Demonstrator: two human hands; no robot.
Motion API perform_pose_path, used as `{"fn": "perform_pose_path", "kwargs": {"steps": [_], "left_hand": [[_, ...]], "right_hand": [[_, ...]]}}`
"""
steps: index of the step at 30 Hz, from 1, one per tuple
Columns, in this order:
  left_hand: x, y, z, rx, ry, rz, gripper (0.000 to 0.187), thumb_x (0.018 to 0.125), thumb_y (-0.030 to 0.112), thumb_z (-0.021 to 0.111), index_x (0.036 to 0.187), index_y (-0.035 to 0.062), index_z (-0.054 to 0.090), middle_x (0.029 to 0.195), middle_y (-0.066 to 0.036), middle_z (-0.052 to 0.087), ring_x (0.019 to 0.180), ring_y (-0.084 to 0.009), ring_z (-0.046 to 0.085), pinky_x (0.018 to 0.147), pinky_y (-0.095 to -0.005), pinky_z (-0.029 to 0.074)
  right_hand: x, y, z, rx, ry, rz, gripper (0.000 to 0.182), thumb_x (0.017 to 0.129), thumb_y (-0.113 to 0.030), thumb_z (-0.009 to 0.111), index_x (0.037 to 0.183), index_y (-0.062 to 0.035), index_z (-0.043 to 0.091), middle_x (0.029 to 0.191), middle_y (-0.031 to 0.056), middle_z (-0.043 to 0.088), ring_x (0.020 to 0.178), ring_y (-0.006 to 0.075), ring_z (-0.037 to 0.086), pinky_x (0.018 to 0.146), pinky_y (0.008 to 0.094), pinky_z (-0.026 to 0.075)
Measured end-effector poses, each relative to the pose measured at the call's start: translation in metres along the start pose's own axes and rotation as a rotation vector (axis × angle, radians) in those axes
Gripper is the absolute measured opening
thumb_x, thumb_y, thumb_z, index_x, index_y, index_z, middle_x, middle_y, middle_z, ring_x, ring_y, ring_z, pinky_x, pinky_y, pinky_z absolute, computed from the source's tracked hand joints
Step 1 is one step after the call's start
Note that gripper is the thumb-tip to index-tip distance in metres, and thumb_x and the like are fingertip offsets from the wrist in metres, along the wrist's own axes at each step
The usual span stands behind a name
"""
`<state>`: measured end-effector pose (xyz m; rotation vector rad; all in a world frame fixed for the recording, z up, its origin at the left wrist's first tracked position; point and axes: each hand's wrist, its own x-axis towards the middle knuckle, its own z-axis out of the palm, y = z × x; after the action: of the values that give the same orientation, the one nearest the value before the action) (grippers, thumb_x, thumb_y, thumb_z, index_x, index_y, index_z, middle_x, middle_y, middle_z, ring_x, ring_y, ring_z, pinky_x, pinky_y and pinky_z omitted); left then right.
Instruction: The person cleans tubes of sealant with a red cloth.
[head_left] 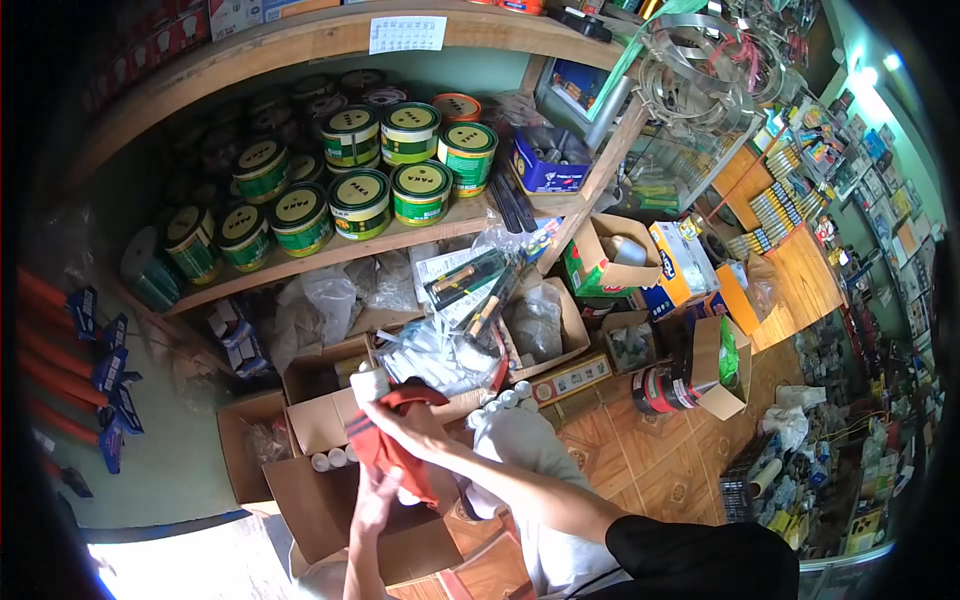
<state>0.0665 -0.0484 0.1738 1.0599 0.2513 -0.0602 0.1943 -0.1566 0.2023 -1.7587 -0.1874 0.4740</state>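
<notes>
A red cloth (388,455) with dark bands hangs in front of me, above an open cardboard box (318,510). My right hand (415,428) is closed on its upper part. Lower down, my left hand (376,497) grips the cloth from below. A white cylindrical container (369,383) pokes out above the cloth, upright and slightly tilted. The cloth and fingers hide its lower part. Several white cylinders (335,459) stand at the far side of the box, and more white cylinders (508,398) sit beside my knee.
Shelves ahead carry several green PAKA tins (360,200). Beneath them are plastic-wrapped brushes (480,300) and a box with a plastic bag (540,325). Orange hoses (60,360) hang left. A red-and-black tin (660,388) stands on the tiled floor (635,450) at right.
</notes>
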Motion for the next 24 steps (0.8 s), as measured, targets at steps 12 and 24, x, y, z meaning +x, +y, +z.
{"fn": "perform_pose_path", "kwargs": {"steps": [12, 24], "left_hand": [[0.001, -0.004, 0.032, 0.371, -0.091, 0.078, 0.036, 0.080, 0.010, 0.079, 0.106, -0.0028, 0.057, 0.086, -0.009, 0.068, 0.075, -0.0138, 0.065, 0.069, -0.0285, 0.053], [0.014, -0.007, 0.018, 0.544, 0.280, 0.363, 0.060, 0.077, 0.008, 0.079, 0.127, -0.0006, 0.048, 0.120, -0.013, 0.059, 0.106, -0.0203, 0.060, 0.095, -0.0339, 0.047]], "right_hand": [[-0.008, -0.034, -0.025, 0.399, -0.218, 0.115, 0.054, 0.087, -0.048, 0.072, 0.111, -0.0007, 0.065, 0.108, 0.0066, 0.067, 0.101, 0.0130, 0.060, 0.092, 0.0279, 0.046], [-0.014, -0.031, -0.011, -0.112, -0.403, -0.076, 0.053, 0.075, -0.062, 0.070, 0.096, -0.0130, 0.071, 0.096, 0.0116, 0.070, 0.092, 0.0232, 0.066, 0.083, 0.0360, 0.048]]}}
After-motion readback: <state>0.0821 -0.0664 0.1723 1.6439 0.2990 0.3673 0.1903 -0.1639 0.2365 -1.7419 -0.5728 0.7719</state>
